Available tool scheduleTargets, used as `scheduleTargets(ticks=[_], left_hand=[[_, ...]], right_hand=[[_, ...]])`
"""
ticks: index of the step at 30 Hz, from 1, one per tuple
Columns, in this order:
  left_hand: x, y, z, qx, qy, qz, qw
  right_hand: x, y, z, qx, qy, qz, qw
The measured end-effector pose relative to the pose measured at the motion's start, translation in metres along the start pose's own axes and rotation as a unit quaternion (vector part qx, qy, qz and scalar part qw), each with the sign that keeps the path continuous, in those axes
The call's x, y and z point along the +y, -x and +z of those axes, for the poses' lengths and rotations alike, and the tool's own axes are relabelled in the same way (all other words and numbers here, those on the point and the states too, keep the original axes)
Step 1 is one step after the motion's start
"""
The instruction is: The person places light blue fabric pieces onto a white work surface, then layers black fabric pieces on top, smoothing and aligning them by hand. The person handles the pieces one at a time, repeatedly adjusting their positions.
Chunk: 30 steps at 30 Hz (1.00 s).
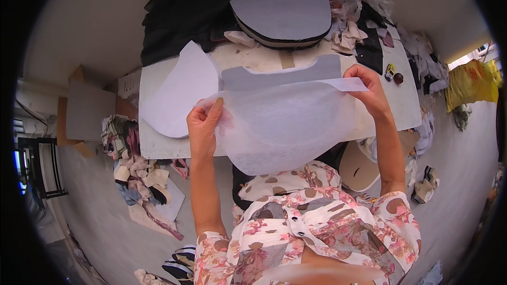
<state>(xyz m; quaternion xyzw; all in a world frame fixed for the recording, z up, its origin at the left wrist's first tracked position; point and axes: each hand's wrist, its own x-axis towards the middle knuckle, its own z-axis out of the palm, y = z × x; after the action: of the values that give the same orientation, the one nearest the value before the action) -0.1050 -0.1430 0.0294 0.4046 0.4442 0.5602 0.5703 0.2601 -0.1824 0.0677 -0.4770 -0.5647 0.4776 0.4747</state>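
A thin, see-through white sheet of fabric-like material point(285, 121) hangs over the table's near edge and toward my lap. My left hand point(205, 121) pinches its left edge, thumb on top. At the upper right corner, my right hand point(368, 92) grips the sheet, where a narrow strip looks folded over. Partly hidden under it lies a grey cut piece point(296, 75) with a notched far edge. Left of my left hand rest white curved cut pieces point(182, 92), apparently layered.
A thick stack of grey-topped cut pieces point(282, 16) sits at the back of the white table point(161, 142). Black cloth point(185, 21) covers the far left corner. A toy car point(390, 72) lies at the right. Fabric scraps point(142, 174) are heaped on the floor.
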Motion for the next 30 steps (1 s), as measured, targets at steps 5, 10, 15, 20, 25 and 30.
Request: scheduleTargets(ticks=[5,10,15,20,25,30], left_hand=[[-0.026,-0.027,0.007,-0.039,-0.087,-0.034,0.995],[-0.044,-0.046,0.012,-0.022,-0.208,-0.014,0.978],[-0.047,-0.05,0.025,0.027,-0.359,0.077,0.93],[-0.057,-0.057,0.017,0.047,-0.381,0.103,0.918],[-0.059,-0.06,0.016,0.056,-0.384,0.093,0.917],[-0.057,-0.058,0.013,0.048,-0.382,0.083,0.919]], right_hand=[[0.046,-0.008,-0.009,0.04,-0.046,0.024,0.998],[0.061,-0.009,-0.012,0.08,0.015,0.077,0.994],[0.086,-0.01,-0.015,0.132,0.145,0.06,0.979],[0.098,-0.018,-0.011,0.194,0.243,0.033,0.95],[0.092,-0.022,-0.007,0.196,0.288,0.049,0.936],[0.083,-0.017,-0.002,0.221,0.331,0.045,0.916]])
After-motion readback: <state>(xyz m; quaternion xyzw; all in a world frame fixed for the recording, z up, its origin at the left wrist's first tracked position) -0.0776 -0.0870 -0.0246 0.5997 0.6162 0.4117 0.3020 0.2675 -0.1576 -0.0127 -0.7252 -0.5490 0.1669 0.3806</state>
